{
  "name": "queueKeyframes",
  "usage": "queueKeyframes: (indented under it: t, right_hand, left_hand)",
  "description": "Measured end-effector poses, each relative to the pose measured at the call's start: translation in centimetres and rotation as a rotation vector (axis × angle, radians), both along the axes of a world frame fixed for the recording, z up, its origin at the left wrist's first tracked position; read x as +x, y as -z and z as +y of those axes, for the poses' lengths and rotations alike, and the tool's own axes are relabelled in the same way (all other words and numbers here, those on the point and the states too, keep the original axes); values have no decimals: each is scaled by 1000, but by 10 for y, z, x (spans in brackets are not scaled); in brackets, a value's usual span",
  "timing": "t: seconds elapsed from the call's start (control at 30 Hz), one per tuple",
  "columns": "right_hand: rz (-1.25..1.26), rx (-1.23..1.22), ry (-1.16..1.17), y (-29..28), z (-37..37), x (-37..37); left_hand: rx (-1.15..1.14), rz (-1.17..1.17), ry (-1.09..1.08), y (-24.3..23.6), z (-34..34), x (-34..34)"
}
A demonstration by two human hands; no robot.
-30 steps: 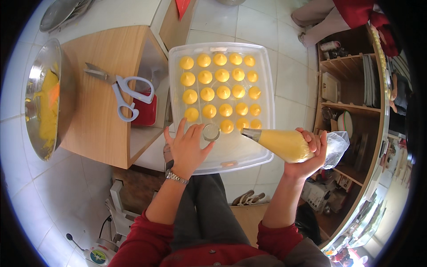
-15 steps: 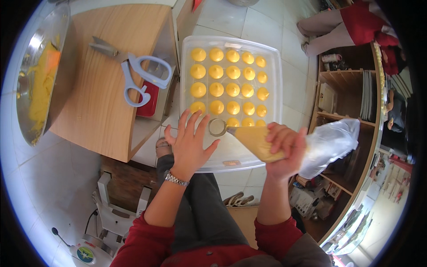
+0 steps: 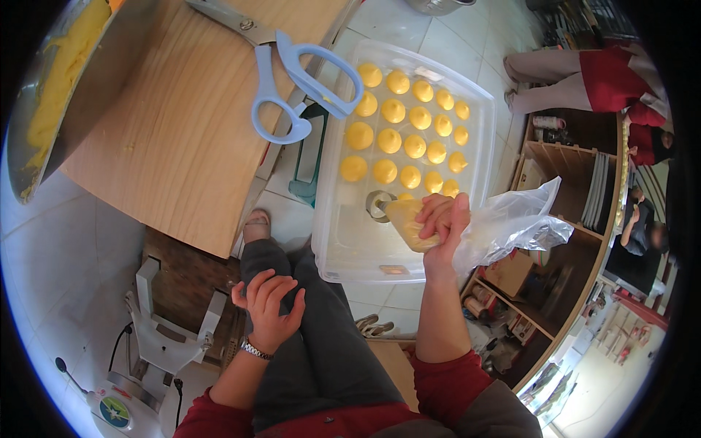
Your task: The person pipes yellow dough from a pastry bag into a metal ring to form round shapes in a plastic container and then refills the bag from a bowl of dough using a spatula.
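Observation:
My right hand (image 3: 438, 228) squeezes a clear piping bag (image 3: 406, 223) of yellow batter. The bag's tip points left into a small round metal ring (image 3: 371, 206) on a translucent plastic tray (image 3: 350, 255). Rows of peaked yellow batter mounds (image 3: 415, 146) cover the far part of the tray. Part of the nearest row lies hidden behind my right hand and the bag. Above my left thigh hovers my left hand (image 3: 270, 310), a metal-banded watch on its wrist; it holds nothing and its fingers are loosely apart.
Blue-handled scissors (image 3: 272, 80) lie on a wooden cabinet top (image 3: 175, 139), beside a metal bowl (image 3: 95, 95) of yellow batter. A white machine (image 3: 171, 310) stands at lower left. Wooden shelves (image 3: 566, 164) line the right side. Another person (image 3: 606, 77) stands at the far right.
My left hand has drawn back from the tray's left side toward my lap. The view has shifted, and the piping bag tip remains at the metal ring.

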State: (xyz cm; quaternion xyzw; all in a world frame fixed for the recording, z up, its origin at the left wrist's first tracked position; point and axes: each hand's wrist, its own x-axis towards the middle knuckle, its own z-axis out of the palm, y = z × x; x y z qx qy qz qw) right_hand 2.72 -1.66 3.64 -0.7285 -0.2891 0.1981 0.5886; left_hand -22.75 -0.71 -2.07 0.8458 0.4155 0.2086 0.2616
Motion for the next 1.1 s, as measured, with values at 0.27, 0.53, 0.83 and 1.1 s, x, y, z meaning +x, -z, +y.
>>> queueKeyframes:
  t: [0.27,0.53,0.83,1.1]
  right_hand:
    - [-48,-23,24,-5,3,-2]
    - [-30,35,17,-3,0,-3]
    - [-36,38,48,-4,-2,-5]
    - [10,13,88,-6,-3,-5]
  left_hand:
    - [-73,-39,-22,-6,-2,10]
    - [-69,-49,-29,-7,2,11]
    - [-115,-38,-4,-8,-5,7]
    - [-125,-62,-39,-4,-8,8]
